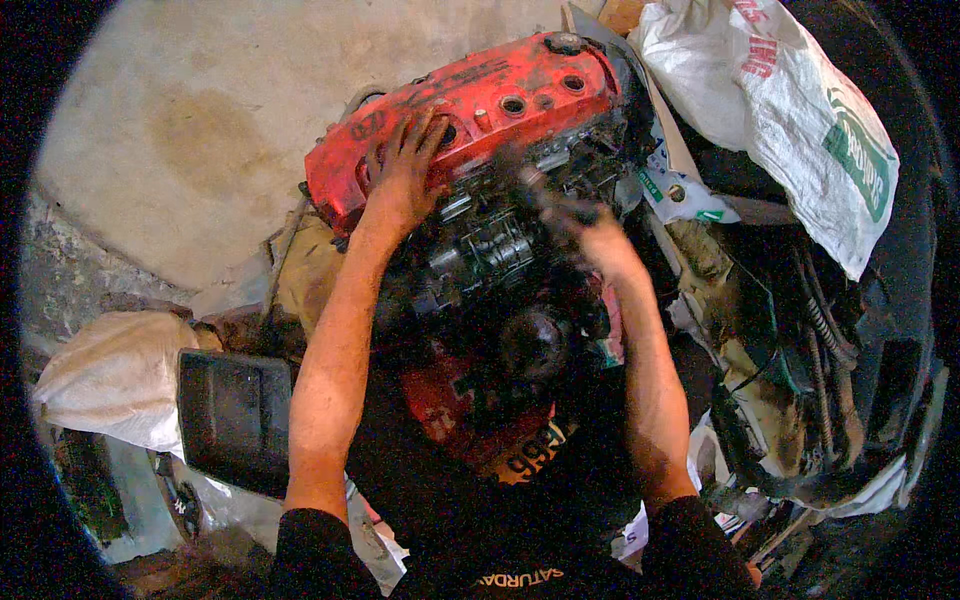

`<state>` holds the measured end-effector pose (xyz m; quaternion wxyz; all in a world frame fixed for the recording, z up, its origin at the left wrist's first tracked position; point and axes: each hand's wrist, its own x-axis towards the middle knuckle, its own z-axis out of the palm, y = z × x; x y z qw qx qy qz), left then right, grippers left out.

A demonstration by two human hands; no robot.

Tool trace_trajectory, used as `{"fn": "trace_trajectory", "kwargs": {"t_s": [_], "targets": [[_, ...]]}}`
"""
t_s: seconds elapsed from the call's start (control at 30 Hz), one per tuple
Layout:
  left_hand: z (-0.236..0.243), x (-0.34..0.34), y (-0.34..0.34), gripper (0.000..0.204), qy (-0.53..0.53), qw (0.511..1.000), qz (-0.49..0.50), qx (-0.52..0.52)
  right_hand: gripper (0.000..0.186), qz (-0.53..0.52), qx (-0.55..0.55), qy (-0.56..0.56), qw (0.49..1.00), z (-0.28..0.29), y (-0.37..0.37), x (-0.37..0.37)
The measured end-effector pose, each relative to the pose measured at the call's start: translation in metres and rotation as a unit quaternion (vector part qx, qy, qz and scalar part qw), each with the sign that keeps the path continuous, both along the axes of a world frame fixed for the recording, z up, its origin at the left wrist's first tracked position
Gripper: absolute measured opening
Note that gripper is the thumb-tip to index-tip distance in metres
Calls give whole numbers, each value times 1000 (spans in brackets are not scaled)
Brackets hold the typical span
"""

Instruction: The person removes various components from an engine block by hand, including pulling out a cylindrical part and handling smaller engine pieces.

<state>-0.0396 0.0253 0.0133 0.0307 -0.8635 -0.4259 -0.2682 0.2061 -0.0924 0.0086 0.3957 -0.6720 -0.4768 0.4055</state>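
An engine (485, 250) lies before me, its dark, greasy metal side turned toward my body. Along its far side runs a scuffed red valve cover (470, 85) with several round holes and a dark cap at the right end. My left hand (405, 175) rests on the left part of this cover, fingers stretched out, one tip beside a hole. Over the dark metal just below the cover's right half is my right hand (590, 225). Motion smears its fingers, and whether they hold anything cannot be made out.
At the upper right a white woven sack (740, 80) lies close to the engine. Dark hoses (815, 310) and scrap parts crowd the right side. A black plastic tray (235, 415) and a pale sack (115, 380) sit at the left. Stained concrete floor (220, 80) spreads beyond.
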Motion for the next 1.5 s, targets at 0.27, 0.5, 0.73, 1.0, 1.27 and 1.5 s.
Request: {"fn": "trace_trajectory", "kwargs": {"t_s": [0.27, 0.5, 0.73, 1.0, 1.27, 1.5], "targets": [[3, -38, 0, 99, 28, 996, 72, -33, 37, -100, 131, -69, 984, -1, -19, 26], [1, -65, -10, 93, 46, 993, 85, -72, 37, 107, 117, -170, 973, -4, -40, -49], [-9, -63, -23, 80, 21, 996, 79, -27, 52, 45, 127, -261, 956, -75, -22, -121], [-37, -62, -6, 73, -31, 999, 19, 3, 44, 334, -29, -347, 876, -86, -35, -106], [-17, -2, -75, 54, 3, 988, -142, -66, 35, 204, -201, -437, 853, -69, -43, 28], [-72, 95, -124, 53, 280, 835, -210, -426, 42, 111, -140, -327, 928, -223, -78, 67]]}}
